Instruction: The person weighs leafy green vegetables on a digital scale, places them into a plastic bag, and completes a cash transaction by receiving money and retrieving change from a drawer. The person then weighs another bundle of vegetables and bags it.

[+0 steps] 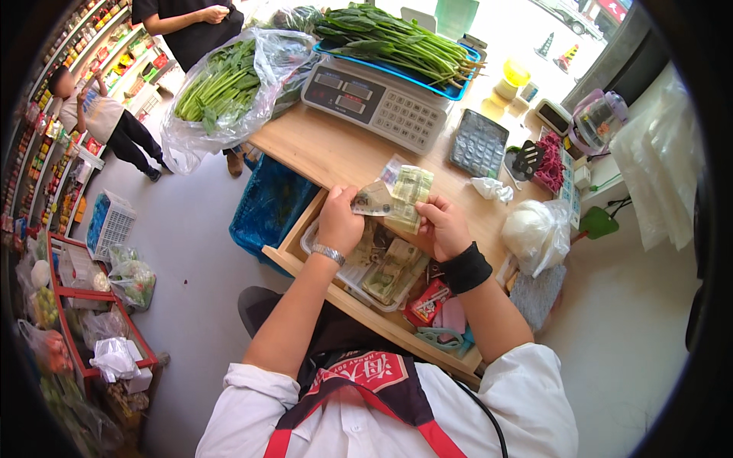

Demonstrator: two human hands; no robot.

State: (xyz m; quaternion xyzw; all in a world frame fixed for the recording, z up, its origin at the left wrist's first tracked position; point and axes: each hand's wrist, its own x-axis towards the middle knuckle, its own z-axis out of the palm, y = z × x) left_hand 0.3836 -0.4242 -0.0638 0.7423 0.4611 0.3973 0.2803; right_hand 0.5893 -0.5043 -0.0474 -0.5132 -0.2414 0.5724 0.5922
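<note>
My left hand (pixel 341 216) pinches a greyish banknote (pixel 372 199) between thumb and fingers. In my right hand (pixel 444 226) is a yellow-green banknote (pixel 412 194), held by its lower right side. The two notes meet or overlap above the front edge of a wooden counter (pixel 309 151). Below my hands an open drawer (pixel 303 243) holds a clear plastic tray (pixel 375 297) with more banknotes (pixel 392 272). Right of that tray lie a red packet (pixel 425 302) and pale green scissors handles (pixel 440 338). Another paper or note (pixel 391 166) rests on the counter behind.
A digital scale (pixel 375 103) bears leafy greens (pixel 395 43) on a blue tray. Left of it sits a plastic bag of greens (pixel 223 86). A calculator (pixel 479 143) and a tied white bag (pixel 535 235) are at right. Two people stand beyond, near shelves (pixel 109 43).
</note>
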